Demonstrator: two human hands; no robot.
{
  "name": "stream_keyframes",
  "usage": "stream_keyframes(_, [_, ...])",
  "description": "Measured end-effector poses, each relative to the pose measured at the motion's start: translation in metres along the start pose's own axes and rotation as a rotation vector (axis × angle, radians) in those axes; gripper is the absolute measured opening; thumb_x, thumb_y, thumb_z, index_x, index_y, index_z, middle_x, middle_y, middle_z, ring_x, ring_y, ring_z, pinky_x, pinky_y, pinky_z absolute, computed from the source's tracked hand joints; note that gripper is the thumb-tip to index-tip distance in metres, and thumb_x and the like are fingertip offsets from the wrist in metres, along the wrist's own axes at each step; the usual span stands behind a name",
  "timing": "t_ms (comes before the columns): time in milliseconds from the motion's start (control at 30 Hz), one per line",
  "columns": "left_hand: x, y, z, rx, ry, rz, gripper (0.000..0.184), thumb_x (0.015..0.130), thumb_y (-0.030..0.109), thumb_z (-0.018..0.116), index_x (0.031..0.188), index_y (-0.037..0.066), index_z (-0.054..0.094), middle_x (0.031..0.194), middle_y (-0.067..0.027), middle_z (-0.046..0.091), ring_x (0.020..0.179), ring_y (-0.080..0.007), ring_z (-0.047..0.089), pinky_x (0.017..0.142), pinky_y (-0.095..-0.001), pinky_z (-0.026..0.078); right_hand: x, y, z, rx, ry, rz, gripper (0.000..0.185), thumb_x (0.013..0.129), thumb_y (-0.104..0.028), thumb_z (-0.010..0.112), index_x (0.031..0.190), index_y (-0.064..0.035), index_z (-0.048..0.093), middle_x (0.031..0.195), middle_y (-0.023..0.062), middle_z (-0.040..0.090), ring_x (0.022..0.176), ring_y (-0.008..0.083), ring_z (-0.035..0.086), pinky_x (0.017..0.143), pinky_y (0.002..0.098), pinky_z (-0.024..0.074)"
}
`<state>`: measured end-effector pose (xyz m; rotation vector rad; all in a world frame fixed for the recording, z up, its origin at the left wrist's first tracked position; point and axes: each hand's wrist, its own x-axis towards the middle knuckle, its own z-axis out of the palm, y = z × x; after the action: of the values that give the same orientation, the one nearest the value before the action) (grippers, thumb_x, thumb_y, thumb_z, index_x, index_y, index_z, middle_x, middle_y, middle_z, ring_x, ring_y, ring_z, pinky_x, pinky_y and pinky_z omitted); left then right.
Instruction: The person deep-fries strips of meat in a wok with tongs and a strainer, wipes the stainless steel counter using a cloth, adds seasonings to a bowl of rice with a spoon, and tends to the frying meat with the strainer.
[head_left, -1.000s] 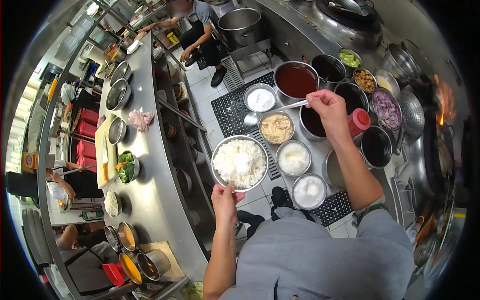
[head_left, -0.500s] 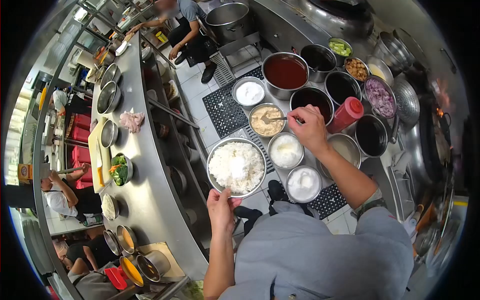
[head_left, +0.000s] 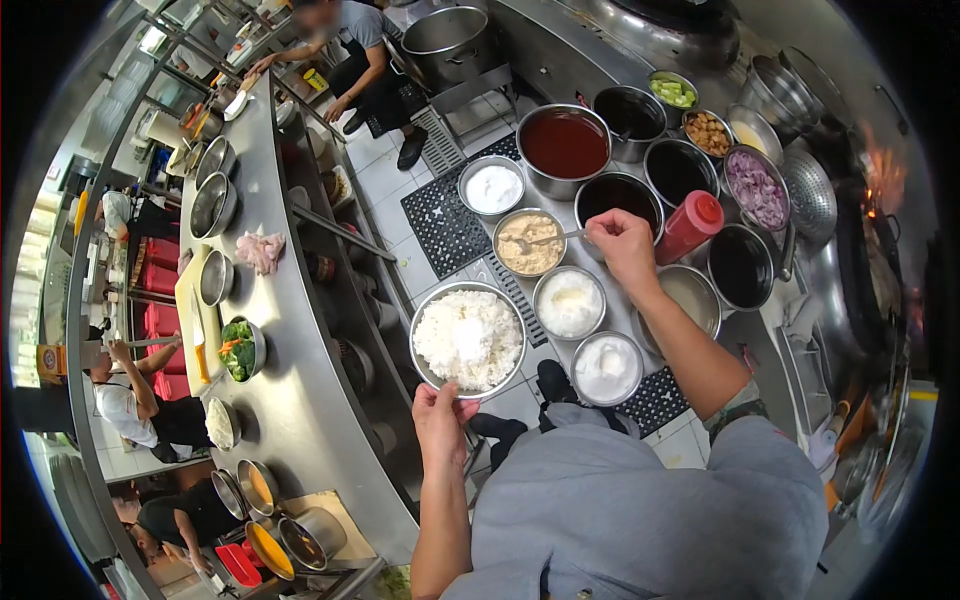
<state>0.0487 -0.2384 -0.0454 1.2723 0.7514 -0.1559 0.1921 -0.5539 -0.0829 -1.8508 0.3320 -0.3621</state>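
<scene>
My left hand (head_left: 443, 418) is closed on the near rim of a metal bowl (head_left: 416, 352) full of white rice (head_left: 470, 345), which has a heap of white powder on it. In my right hand (head_left: 622, 240) is the handle of a metal spoon (head_left: 553, 239), and the spoon's bowl rests in a tan powder (head_left: 530, 243). Near it stand containers of white powder (head_left: 494, 188), white granules (head_left: 570, 303) and another white seasoning (head_left: 607, 368). A red squeeze bottle (head_left: 690, 227) stands right of my right hand.
Pots of red sauce (head_left: 563, 142) and dark liquids, chopped onion (head_left: 757, 188) and a flame (head_left: 882, 180) are on the right. A steel counter (head_left: 300, 400) on the left bears a knife (head_left: 199, 345), raw meat (head_left: 259, 252) and broccoli (head_left: 238, 350). A co-worker (head_left: 365, 75) sits at the top.
My right hand has moved down, bringing the spoon from above the containers into the tan powder. My left hand still holds the rice bowl. The view has shifted slightly.
</scene>
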Motion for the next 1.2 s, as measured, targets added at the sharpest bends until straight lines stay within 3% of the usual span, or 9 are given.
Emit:
stream_keyframes(133, [0.008, -0.005, -0.002, -0.021, -0.042, 0.013, 0.008, 0.094, 0.008, 0.057, 0.092, 0.005, 0.05, 0.086, -0.0087, 0.063, 0.061, -0.0129, 0.064, 0.055, -0.0248, 0.057, -0.001, 0.003, -0.001, -0.005, -0.066, 0.044, 0.006, 0.084, -0.003, 0.067, 0.086, 0.0006, 0.071, 0.073, 0.0001, 0.067, 0.065, 0.0033, 0.057, 0.059, 0.0199, 0.0449])
stream_keyframes(267, [0.013, -0.004, -0.001, -0.01, -0.03, 0.024, 0.008, 0.094, 0.008, 0.057, 0.092, 0.005, 0.05, 0.086, -0.0096, 0.064, 0.061, -0.0142, 0.064, 0.055, -0.0258, 0.057, 0.005, 0.021, -0.001, 0.181, -0.043, 0.081, 0.009, 0.082, -0.008, 0.07, 0.085, 0.0009, 0.071, 0.071, 0.0019, 0.068, 0.064, 0.0048, 0.06, 0.058, 0.0218, 0.0466])
stream_keyframes(367, [0.016, -0.003, 0.001, -0.006, -0.026, 0.026, 0.008, 0.094, 0.009, 0.057, 0.092, 0.005, 0.05, 0.086, -0.0096, 0.064, 0.061, -0.0148, 0.064, 0.056, -0.026, 0.057, 0.0, -0.011, -0.021, 0.243, -0.064, 0.098, 0.007, 0.088, -0.005, 0.068, 0.089, 0.0017, 0.069, 0.077, 0.0029, 0.069, 0.068, 0.005, 0.06, 0.063, 0.0193, 0.0468])
stream_keyframes(500, [0.022, -0.001, 0.008, 0.032, -0.036, 0.032, 0.009, 0.094, 0.01, 0.058, 0.092, 0.004, 0.051, 0.086, -0.0094, 0.064, 0.061, -0.0148, 0.064, 0.057, -0.0262, 0.057, -0.009, -0.052, -0.037, 0.397, -0.114, 0.07, 0.007, 0.086, -0.007, 0.07, 0.086, 0.0003, 0.069, 0.077, 0.0015, 0.069, 0.067, 0.0041, 0.06, 0.061, 0.0198, 0.0461])
stream_keyframes(700, [0.018, 0.002, 0.017, 0.029, -0.073, 0.025, 0.01, 0.094, 0.011, 0.058, 0.091, 0.004, 0.051, 0.085, -0.0092, 0.063, 0.061, -0.0144, 0.064, 0.057, -0.0265, 0.058, -0.025, -0.083, -0.041, -0.363, 0.012, -0.346, 0.005, 0.076, -0.008, 0.072, 0.079, -0.0041, 0.07, 0.07, 0.0063, 0.067, 0.065, 0.0167, 0.06, 0.06, 0.0318, 0.0471])
stream_keyframes(800, [0.012, 0.001, 0.015, 0.024, -0.084, 0.038, 0.009, 0.095, 0.01, 0.058, 0.091, 0.004, 0.051, 0.085, -0.0093, 0.063, 0.061, -0.014, 0.064, 0.057, -0.0262, 0.058, -0.027, -0.074, -0.039, -0.375, 0.012, -0.354, 0.005, 0.074, -0.008, 0.07, 0.078, -0.005, 0.07, 0.068, 0.0084, 0.065, 0.067, 0.0235, 0.058, 0.061, 0.0362, 0.0474])
stream_keyframes(1200, [0.008, -0.005, 0.007, 0.009, -0.064, 0.016, 0.008, 0.094, 0.008, 0.058, 0.092, 0.004, 0.052, 0.086, -0.0089, 0.064, 0.06, -0.0129, 0.064, 0.055, -0.0248, 0.057, -0.019, -0.014, -0.03, -0.131, 0.005, -0.054, 0.01, 0.078, -0.01, 0.072, 0.083, -0.0017, 0.071, 0.066, 0.0074, 0.067, 0.058, 0.0116, 0.061, 0.057, 0.0282, 0.0477])
